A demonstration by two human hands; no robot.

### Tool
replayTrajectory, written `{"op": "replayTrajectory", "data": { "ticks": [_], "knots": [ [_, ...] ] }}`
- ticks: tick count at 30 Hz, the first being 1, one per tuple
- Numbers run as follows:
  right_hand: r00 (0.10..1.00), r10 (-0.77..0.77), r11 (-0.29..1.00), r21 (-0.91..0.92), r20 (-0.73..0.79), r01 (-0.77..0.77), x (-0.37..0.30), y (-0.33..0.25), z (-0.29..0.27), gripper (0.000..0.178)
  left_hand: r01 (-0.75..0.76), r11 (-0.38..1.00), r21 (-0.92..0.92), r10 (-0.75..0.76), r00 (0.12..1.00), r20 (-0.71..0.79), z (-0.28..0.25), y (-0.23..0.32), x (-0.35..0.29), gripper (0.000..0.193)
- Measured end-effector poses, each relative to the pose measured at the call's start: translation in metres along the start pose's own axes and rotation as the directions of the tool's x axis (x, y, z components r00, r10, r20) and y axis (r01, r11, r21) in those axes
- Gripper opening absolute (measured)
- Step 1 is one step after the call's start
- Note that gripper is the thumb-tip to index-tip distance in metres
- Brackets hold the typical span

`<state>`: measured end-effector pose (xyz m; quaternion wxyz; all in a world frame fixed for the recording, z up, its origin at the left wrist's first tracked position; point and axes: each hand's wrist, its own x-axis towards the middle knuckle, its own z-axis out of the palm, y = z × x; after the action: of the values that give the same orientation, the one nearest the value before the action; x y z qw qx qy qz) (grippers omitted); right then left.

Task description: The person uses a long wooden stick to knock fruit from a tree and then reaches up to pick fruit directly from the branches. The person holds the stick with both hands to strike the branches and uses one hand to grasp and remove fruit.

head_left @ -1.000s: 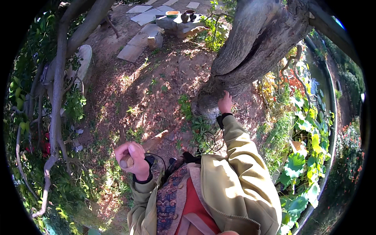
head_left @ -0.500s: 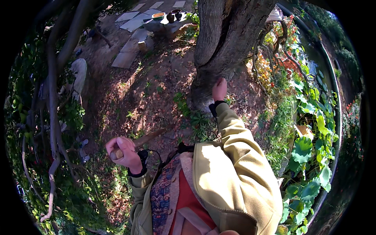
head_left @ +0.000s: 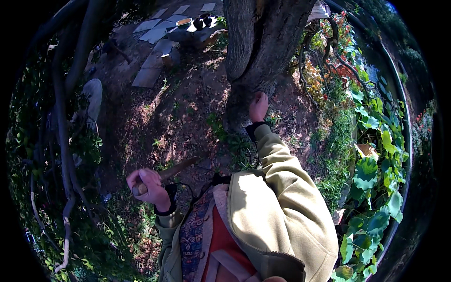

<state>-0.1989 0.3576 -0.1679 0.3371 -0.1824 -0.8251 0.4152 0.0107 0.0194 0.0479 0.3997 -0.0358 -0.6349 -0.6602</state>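
Observation:
My left hand [head_left: 148,187] is closed round a stick-like wooden tool [head_left: 179,168] with a round-ended handle. Its brown, flattened length tapers to a tip and points away to the right over the leafy ground. Whether that part is wood or rusty metal I cannot make out. My right hand [head_left: 258,108] is stretched ahead beside the base of a thick, grey-brown tree trunk [head_left: 270,51]. Its fingers are curled together near the bark, and what they hold, if anything, is hidden. A dark cuff wraps the right wrist.
Twisting branches [head_left: 63,141] and foliage fill the left side. Broad green leaves [head_left: 366,174] grow along a pale curb at the right. Farther back lie paving slabs [head_left: 144,77] and a stone ledge with pots [head_left: 183,22]. Dry leaves cover the soil.
The view has shifted slightly, so the trunk appears farther left. My right hand has turned a little, its fingers curling toward the bark. My left hand still grips the tool in nearly the same place.

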Motion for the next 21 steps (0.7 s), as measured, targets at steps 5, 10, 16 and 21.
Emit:
{"op": "replayTrajectory", "data": {
  "ticks": [5, 10, 16, 21],
  "knots": [
    [0.981, -0.041, 0.993, 0.097, -0.189, 0.06, 0.017, -0.025, -0.013, 0.021, 0.017, 1.0, 0.003, -0.017, 0.999, -0.031, 0.0, -0.001, 0.0, 0.008],
    [0.999, -0.017, 0.997, -0.07, -0.039, 0.014, 0.021, -0.019, -0.016, 0.023, 0.024, 1.0, -0.017, -0.024, 1.0, -0.012, 0.003, 0.0, 0.0, 0.007],
    [0.994, 0.053, 0.999, 0.015, -0.099, -0.052, 0.022, 0.0, -0.015, 0.021, 0.01, 1.0, 0.001, -0.01, 1.0, -0.009, 0.003, 0.001, 0.0, 0.007],
    [0.977, 0.181, 0.983, 0.02, -0.115, -0.18, 0.039, -0.013, -0.02, 0.022, 0.004, 1.0, 0.006, -0.004, 1.0, -0.008, -0.001, 0.001, 0.0, 0.008]
  ]
}}
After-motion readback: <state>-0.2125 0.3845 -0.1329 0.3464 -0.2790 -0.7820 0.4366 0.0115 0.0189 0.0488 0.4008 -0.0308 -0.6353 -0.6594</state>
